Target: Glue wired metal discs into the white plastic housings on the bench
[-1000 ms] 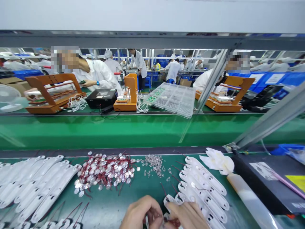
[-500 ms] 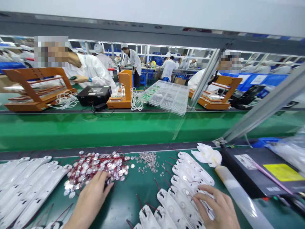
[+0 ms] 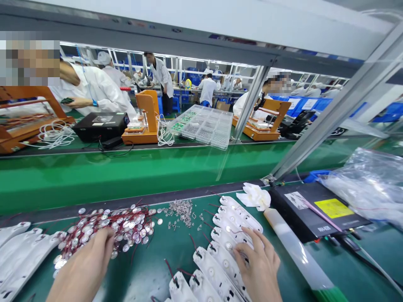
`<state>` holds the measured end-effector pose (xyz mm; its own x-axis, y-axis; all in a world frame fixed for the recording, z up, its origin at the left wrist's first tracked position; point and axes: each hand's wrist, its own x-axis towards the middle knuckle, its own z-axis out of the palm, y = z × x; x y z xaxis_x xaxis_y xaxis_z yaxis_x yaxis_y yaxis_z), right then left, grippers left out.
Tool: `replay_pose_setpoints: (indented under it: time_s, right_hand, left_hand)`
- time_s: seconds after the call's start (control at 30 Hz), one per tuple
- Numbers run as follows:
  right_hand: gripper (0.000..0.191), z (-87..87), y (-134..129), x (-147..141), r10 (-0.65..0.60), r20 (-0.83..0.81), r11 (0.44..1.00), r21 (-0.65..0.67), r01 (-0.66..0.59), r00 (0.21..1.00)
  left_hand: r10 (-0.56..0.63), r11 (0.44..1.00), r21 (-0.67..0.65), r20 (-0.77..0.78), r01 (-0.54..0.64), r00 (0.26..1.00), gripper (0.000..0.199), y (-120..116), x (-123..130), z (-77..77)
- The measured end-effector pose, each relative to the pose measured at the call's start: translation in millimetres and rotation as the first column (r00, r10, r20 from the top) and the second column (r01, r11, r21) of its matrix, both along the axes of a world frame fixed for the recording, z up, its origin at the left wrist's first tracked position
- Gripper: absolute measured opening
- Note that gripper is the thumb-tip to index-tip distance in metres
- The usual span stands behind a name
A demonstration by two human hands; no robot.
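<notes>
My left hand [image 3: 90,258] reaches over the near side of a heap of small round metallic discs with red wires [image 3: 134,226]. Its thumb and fingers are drawn together; whatever lies between them is hidden. On the right, my right hand [image 3: 260,262] is over a row of white elongated plastic shells [image 3: 214,272], thumb and index fingertips meeting in a pinch close to one shell. I cannot make out what is in that pinch. Round discs sit inside several shells, and red wires stick out of their ends. Small clear pieces [image 3: 182,212] lie scattered between the heap and the shells.
More white shells [image 3: 23,256] lie at the left. Right of my right hand are a translucent tube [image 3: 294,243], crumpled white paper [image 3: 255,196], a black box [image 3: 317,214] and plastic bags [image 3: 374,184]. A slanted metal post [image 3: 315,134] rises behind. Co-workers sit across the green conveyor [image 3: 126,167].
The view has turned right, so everything appears shifted left. My left thumb and fingers have come together at the heap. My right hand stays over the shells.
</notes>
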<state>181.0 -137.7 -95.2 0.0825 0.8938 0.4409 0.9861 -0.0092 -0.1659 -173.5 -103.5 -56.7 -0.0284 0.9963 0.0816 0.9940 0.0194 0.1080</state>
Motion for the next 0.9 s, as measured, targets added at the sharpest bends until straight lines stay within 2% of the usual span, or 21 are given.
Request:
replay_pose_setpoints:
  time_s: [0.17,0.4,0.6,0.77,0.83,0.9]
  right_hand:
    - [0.032,-4.1,0.5,0.1,-0.003,-0.008,1.0,0.005,0.003,1.0]
    - [0.039,-17.6,3.4,5.7,0.008,-0.012,0.998,0.068,-0.008,1.0]
    - [0.034,-7.8,2.2,2.6,0.041,0.039,0.999,0.033,-0.042,0.998]
    - [0.034,-5.2,8.0,9.1,0.125,0.128,0.991,0.033,-0.13,0.984]
    - [0.034,1.2,7.9,5.5,0.11,0.092,0.991,0.06,-0.116,0.99]
    - [0.027,12.7,3.8,-8.4,0.183,-0.02,0.979,0.096,-0.18,0.983]
  left_hand:
    - [0.016,0.998,0.06,0.041,-0.018,0.999,0.029,-1.5,5.8,8.2]
    - [-0.051,0.988,0.15,0.04,0.044,0.998,0.03,-5.2,7.3,7.4]
    - [-0.126,0.978,0.187,0.194,0.09,0.973,0.035,-11.2,17.6,3.8]
    - [-0.303,0.927,0.324,0.358,0.187,0.883,0.033,-16.0,37.8,10.1]
    - [-0.378,0.915,0.315,0.456,0.252,0.806,0.024,-19.5,52.3,17.4]
    - [-0.425,0.905,0.269,0.574,0.329,0.699,0.018,-24.6,69.7,24.3]
